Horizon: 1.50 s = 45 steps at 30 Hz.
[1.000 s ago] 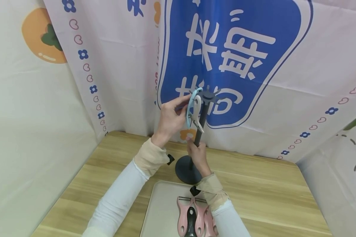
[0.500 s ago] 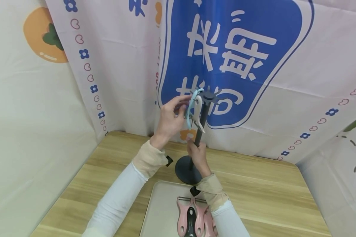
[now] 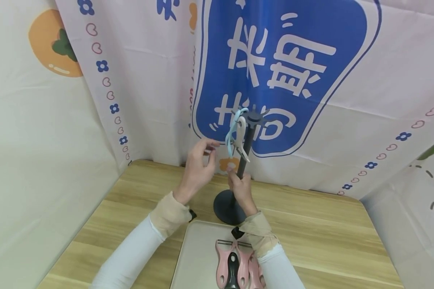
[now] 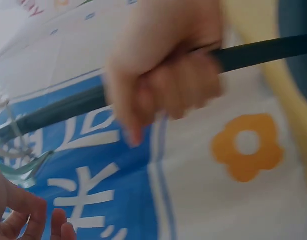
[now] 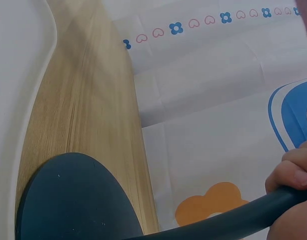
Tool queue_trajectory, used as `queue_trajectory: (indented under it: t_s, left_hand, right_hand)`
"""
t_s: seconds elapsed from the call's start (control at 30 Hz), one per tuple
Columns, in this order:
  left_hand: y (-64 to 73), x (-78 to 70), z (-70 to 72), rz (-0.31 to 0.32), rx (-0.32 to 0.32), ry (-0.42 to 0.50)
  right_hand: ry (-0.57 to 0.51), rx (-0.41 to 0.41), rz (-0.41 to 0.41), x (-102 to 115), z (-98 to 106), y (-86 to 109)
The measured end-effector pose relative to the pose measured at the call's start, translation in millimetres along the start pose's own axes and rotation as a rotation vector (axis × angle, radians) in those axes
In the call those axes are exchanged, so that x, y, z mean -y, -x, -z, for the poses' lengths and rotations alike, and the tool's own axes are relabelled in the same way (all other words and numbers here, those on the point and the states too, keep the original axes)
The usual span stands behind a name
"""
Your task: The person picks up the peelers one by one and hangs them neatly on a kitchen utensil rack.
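A dark upright stand (image 3: 248, 138) with a hooked top and round base (image 3: 226, 208) is on the wooden table. From its hooks, on the left, hang a light blue peeler (image 3: 229, 138) and a white peeler (image 3: 240, 134), both seen nearly edge-on. My right hand (image 3: 241, 190) grips the pole below them; the right wrist view shows its fingers (image 5: 293, 172) curled round it. Left of the hanging peelers, and apart from them, my left hand (image 3: 197, 168) holds nothing, its fingers loosely bent. The left wrist view is blurred.
A pale tray (image 3: 197, 257) lies in front of the stand. On it are several pink peelers (image 3: 223, 261) and a black-handled one (image 3: 233, 269), partly covered by my right forearm. A printed curtain (image 3: 159, 100) hangs behind the table (image 3: 311, 224).
My left hand has let go of the light blue peeler and moved down and to the left. The peeler stays hanging, turned slightly. My right hand keeps its grip on the pole.
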<state>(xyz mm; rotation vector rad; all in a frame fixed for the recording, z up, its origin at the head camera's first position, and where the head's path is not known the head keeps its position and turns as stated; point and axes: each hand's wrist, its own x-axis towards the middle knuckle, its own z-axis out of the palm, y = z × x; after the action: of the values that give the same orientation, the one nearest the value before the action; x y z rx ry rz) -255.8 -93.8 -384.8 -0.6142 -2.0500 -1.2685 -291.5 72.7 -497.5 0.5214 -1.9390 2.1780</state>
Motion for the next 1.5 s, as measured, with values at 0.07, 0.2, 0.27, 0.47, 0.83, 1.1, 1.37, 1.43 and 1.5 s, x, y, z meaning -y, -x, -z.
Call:
queue_trajectory:
  t_s: [0.07, 0.2, 0.27, 0.47, 0.83, 1.1, 1.37, 1.43, 1.5]
  left_hand:
    - [15.2, 6.0, 0.6, -0.012, 0.012, -0.033]
    - [43.1, 14.4, 1.4, -0.021, 0.067, -0.101]
    - [54.8, 16.0, 2.4, -0.019, 0.106, -0.118]
    - [82.9, 14.1, 5.4, -0.018, 0.204, -0.086]
    - [143.3, 1.3, -4.7, -0.175, 0.55, -0.072]
    - [164.5, -13.4, -4.4, -0.31, 0.841, -0.216]
    - [177.6, -13.5, -9.0, -0.332, 0.924, -0.299]
    - [179.7, -13.1, -10.0, -0.334, 0.942, -0.297]
    - [181.4, -13.4, -10.4, -0.329, 0.96, -0.294]
  right_hand:
    - [-0.009, 0.006, 0.007, 0.3, -1.1, -0.3]
    - [-0.018, 0.014, 0.013, -0.3, -1.8, -2.0]
    - [-0.011, 0.021, 0.019, -0.6, -1.4, -3.5]
    - [0.006, 0.04, 0.018, 2.9, -1.1, -8.9]
    - [-0.003, 0.038, 0.01, 4.8, -0.4, -9.5]
    - [-0.01, 0.029, 0.006, 4.3, -3.3, -8.5]
    - [-0.033, 0.025, 0.009, 2.0, -3.1, -3.8]
    - [-0.041, 0.019, 0.012, 1.4, -2.6, -2.1]
    - [-0.042, 0.016, 0.014, 0.6, -2.0, -0.7]
